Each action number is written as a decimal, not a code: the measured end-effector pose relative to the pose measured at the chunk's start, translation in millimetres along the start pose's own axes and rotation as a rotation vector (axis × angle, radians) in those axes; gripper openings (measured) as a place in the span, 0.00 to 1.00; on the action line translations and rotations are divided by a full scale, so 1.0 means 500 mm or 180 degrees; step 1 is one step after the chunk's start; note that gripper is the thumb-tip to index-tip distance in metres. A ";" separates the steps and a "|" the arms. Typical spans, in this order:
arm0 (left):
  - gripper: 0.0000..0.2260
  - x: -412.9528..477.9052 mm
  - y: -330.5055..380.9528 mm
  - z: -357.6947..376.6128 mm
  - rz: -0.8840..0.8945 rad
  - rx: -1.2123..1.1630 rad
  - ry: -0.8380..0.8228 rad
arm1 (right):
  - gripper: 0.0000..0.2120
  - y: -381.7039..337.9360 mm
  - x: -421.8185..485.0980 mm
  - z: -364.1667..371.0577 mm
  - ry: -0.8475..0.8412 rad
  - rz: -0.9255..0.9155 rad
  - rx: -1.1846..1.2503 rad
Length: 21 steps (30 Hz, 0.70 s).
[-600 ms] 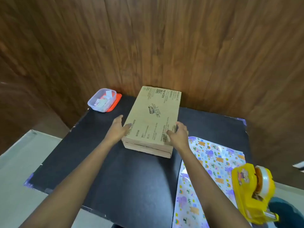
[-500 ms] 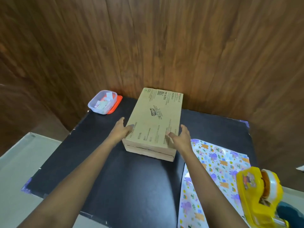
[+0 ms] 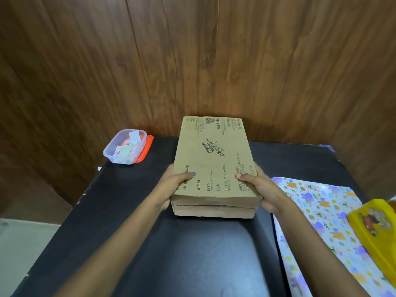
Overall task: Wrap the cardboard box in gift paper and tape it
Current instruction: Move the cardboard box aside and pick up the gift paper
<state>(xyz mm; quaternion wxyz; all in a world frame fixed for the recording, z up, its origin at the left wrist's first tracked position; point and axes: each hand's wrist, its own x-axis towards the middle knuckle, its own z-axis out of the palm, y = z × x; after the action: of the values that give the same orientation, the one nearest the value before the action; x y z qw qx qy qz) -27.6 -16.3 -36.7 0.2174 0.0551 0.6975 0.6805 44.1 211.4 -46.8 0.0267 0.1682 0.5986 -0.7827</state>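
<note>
While left hand (image 3: 174,189) and right hand (image 3: 259,189) gripped the cardboard box (image 3: 212,159) by its sides, dragging it onto gift paper (image 3: 317,213) at 4 o'clock likely risked rucking that sheet.

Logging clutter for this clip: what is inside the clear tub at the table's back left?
Several small paper slips lie loose in the clear tub, which sits on an orange lid. What lies beneath them is covered.
</note>
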 end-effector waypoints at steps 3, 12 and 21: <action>0.09 -0.046 0.001 -0.020 0.0207 0.0026 0.0051 | 0.23 0.009 -0.035 0.030 -0.0061 -0.0169 -0.0019; 0.08 -0.249 0.003 -0.158 0.0353 0.0161 0.0207 | 0.24 0.073 -0.184 0.181 -0.0559 -0.0345 0.0129; 0.13 -0.374 -0.063 -0.378 0.0041 0.0349 0.0975 | 0.25 0.160 -0.233 0.376 -0.0900 -0.0078 0.0099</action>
<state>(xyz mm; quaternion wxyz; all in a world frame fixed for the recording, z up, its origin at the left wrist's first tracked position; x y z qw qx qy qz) 76.1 -262.9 -28.5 0.1008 -0.0330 0.7582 0.6433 130.0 -7.6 -44.2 0.0987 0.0494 0.5787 -0.8081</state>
